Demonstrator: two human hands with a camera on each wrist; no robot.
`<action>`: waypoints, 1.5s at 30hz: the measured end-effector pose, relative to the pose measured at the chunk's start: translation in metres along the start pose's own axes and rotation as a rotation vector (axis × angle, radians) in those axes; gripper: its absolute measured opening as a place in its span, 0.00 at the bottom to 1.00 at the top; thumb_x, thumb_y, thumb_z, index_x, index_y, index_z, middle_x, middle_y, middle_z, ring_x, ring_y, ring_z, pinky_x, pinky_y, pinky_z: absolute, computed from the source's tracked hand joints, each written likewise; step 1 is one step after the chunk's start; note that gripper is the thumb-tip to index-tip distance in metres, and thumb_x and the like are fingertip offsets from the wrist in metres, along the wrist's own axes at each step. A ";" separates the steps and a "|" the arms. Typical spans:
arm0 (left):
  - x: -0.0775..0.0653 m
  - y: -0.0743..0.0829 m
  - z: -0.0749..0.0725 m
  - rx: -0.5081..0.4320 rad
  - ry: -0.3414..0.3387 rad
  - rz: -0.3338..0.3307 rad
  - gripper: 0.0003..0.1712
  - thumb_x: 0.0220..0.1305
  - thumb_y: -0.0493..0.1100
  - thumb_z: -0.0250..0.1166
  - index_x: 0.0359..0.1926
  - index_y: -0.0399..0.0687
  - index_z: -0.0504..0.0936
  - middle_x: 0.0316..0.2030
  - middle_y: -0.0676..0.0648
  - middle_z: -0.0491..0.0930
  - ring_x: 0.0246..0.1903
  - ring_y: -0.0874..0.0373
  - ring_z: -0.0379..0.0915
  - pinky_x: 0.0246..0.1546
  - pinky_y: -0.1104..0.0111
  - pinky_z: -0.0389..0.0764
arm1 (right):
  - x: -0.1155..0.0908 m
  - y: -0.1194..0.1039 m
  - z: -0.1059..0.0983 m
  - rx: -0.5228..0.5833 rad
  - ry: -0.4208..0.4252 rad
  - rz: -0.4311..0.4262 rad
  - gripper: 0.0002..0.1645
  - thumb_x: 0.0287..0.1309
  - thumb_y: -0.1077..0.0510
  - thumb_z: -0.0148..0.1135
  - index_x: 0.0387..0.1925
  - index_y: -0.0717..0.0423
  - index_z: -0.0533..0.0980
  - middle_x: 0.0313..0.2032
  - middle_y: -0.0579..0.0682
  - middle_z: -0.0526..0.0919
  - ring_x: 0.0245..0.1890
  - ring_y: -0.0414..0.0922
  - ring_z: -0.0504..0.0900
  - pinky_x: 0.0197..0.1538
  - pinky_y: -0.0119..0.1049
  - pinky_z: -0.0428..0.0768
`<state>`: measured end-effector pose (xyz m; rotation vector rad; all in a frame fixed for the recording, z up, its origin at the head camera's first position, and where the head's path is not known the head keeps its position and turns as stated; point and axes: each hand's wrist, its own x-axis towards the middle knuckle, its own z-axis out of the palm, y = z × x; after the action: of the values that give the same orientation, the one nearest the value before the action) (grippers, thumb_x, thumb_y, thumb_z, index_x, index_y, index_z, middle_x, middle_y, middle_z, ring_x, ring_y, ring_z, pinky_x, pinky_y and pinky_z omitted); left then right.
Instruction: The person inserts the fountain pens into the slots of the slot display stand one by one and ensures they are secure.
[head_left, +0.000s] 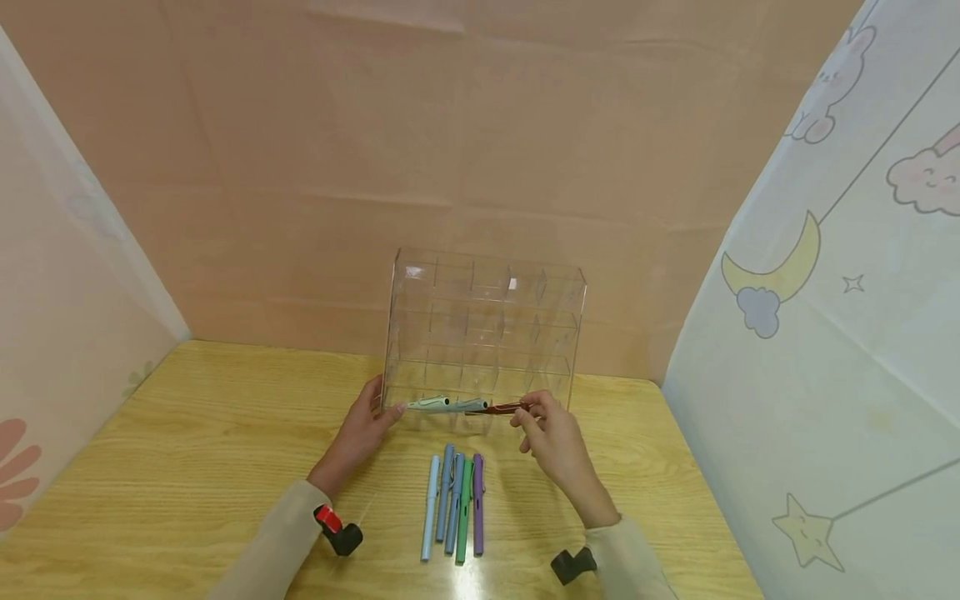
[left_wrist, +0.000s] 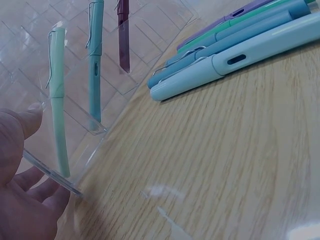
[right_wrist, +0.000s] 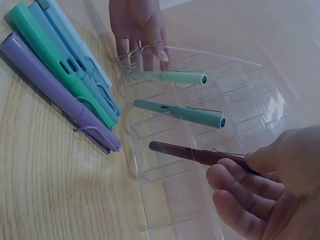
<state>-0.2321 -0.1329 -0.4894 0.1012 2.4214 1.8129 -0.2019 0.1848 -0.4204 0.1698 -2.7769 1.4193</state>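
A clear acrylic rack (head_left: 482,365) with rows of compartments stands tilted back on the table. Its left side edge is gripped by my left hand (head_left: 363,433), thumb in front and fingers behind. In the bottom row lie a mint green pen (right_wrist: 185,77) and, to its right, a teal pen (right_wrist: 187,115), each in its own compartment. My right hand (head_left: 558,437) pinches the clip end of a dark red pen (right_wrist: 192,154) between thumb and fingers. That pen's other end is inside the compartment right of the teal one.
In front of the rack, several pens lie side by side: a pale blue pen (head_left: 430,508), two darker blue pens (head_left: 454,504), a green pen (head_left: 465,512) and a purple pen (head_left: 478,508). Behind stands a peach cloth backdrop (head_left: 480,150); a patterned curtain (head_left: 825,292) hangs right.
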 end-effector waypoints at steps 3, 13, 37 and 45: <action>0.000 0.000 -0.001 0.000 -0.004 -0.001 0.45 0.83 0.46 0.58 0.85 0.37 0.43 0.84 0.29 0.48 0.83 0.28 0.48 0.81 0.37 0.60 | 0.001 0.001 0.002 0.000 -0.001 0.002 0.13 0.80 0.59 0.58 0.58 0.61 0.75 0.43 0.63 0.89 0.25 0.59 0.87 0.22 0.29 0.77; 0.000 0.001 -0.001 -0.001 -0.001 -0.007 0.46 0.83 0.47 0.59 0.85 0.37 0.42 0.84 0.30 0.48 0.83 0.28 0.48 0.80 0.37 0.61 | 0.005 0.004 0.006 0.010 -0.010 0.006 0.13 0.79 0.60 0.59 0.57 0.61 0.76 0.43 0.63 0.89 0.24 0.59 0.86 0.20 0.29 0.75; 0.002 0.000 0.002 0.002 0.005 -0.001 0.44 0.83 0.43 0.57 0.85 0.35 0.42 0.84 0.29 0.47 0.82 0.27 0.48 0.81 0.38 0.59 | 0.010 0.011 0.012 0.031 -0.022 0.018 0.11 0.80 0.59 0.57 0.56 0.60 0.75 0.43 0.64 0.89 0.24 0.62 0.86 0.21 0.30 0.75; 0.001 0.000 0.001 -0.007 0.003 -0.006 0.45 0.83 0.44 0.58 0.85 0.35 0.42 0.84 0.29 0.48 0.82 0.28 0.48 0.81 0.38 0.60 | 0.010 0.014 0.012 0.021 -0.029 0.018 0.11 0.80 0.58 0.57 0.55 0.59 0.75 0.43 0.63 0.90 0.24 0.61 0.86 0.20 0.30 0.74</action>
<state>-0.2327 -0.1323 -0.4899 0.0903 2.4142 1.8206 -0.2131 0.1822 -0.4382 0.1681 -2.7944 1.4615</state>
